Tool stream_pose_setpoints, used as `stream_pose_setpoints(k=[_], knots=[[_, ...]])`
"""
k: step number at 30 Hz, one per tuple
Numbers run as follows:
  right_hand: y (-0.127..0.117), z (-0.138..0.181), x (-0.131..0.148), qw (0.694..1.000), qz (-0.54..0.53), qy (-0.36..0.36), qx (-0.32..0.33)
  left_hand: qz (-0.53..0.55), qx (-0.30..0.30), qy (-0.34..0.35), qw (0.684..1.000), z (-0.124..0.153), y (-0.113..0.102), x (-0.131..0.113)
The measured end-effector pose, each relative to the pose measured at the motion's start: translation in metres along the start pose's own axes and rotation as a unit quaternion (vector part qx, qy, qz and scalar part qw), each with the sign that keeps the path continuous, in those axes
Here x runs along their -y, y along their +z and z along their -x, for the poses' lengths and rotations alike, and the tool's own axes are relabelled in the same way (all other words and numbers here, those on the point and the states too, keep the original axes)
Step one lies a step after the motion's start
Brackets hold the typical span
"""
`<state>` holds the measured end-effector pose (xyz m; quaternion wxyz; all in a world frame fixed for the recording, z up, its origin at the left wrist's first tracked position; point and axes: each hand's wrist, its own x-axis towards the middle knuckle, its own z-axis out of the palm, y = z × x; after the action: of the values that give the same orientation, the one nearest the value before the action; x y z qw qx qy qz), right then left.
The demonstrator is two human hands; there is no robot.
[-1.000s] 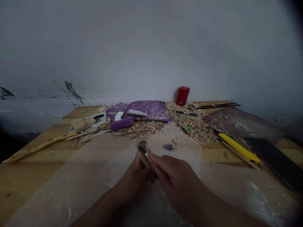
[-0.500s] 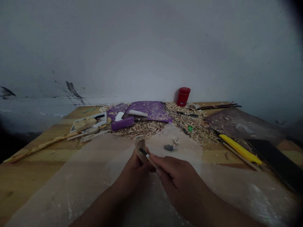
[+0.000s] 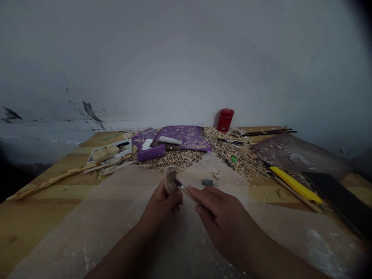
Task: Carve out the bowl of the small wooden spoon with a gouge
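My left hand [image 3: 164,201] is closed around a pale wood carving [image 3: 169,179], held upright over the plastic sheet. Its upper end shows a hollowed or shadowed face, and the lower part is hidden in my fingers. A carving knife [image 3: 187,191] with a light wooden handle and a short dark blade is gripped in my right hand [image 3: 222,213]. The blade's tip meets the carving's right side, near its top. Just beyond my right hand lies a small grey bit with a metal shank [image 3: 208,182].
Wood shavings [image 3: 180,159] cover the far middle around a purple sheet [image 3: 186,135]. A white tray [image 3: 130,147] with wooden pieces stands left, near a long stick [image 3: 58,177]. On the right lie a yellow cutter [image 3: 293,184] and a dark slab [image 3: 337,197]. A red canister [image 3: 225,120] stands by the wall.
The carving has turned more upright in my left hand. The knife's handle has swung outward to the right, and my right hand sits slightly farther from the left.
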<state>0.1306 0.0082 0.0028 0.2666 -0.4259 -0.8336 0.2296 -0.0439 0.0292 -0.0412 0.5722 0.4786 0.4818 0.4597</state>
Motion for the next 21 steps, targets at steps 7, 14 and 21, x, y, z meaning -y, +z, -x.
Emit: stream_pose_setpoints(k=[7,14,21], knots=[[-0.001,0.001,-0.005,0.995,0.092,0.006,0.026,-0.092,-0.035,0.03,0.995,0.0,-0.001,-0.003],[-0.004,0.001,-0.006,0.992,0.12,-0.009,0.043,-0.237,-0.079,0.072,0.966,0.002,0.003,0.002],[0.015,0.005,-0.004,0.994,0.11,-0.024,0.012,-0.245,-0.143,0.028,0.959,0.006,0.009,0.004]])
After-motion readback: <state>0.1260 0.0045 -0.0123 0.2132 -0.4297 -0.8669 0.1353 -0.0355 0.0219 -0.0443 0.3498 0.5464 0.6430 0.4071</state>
